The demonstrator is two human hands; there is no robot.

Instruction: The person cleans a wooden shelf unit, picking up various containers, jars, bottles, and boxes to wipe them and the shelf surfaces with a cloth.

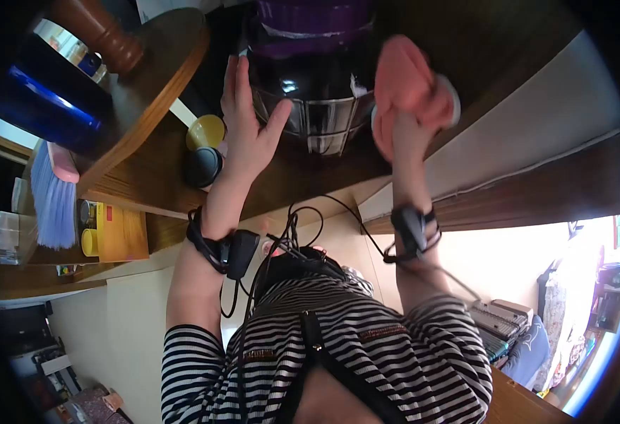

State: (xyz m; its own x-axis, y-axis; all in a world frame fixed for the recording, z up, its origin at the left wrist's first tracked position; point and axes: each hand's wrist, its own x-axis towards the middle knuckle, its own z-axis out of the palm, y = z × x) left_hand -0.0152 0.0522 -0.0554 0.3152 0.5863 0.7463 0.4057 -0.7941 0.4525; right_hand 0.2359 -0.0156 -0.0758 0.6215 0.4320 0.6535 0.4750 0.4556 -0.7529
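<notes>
A large dark glossy jar (303,81) with a purple lid (310,18) stands on the wooden shelf, faceted panels around its lower part. My left hand (248,131) is at the jar's left side with fingers stretched and thumb apart. It appears to rest against the jar, though the exact contact is hard to see. To the right of the jar, my right hand (410,134) has a pink cloth (403,74) bunched around it, which covers most of the fingers. The cloth lies close to the jar's right side.
Left of my left hand are a yellow cup (205,132) and a dark round-lidded container (203,167). A rounded wooden shelf (162,71) juts out at the left, with a blue-bristled brush (54,198) below. Black cables (292,233) hang between my wrists.
</notes>
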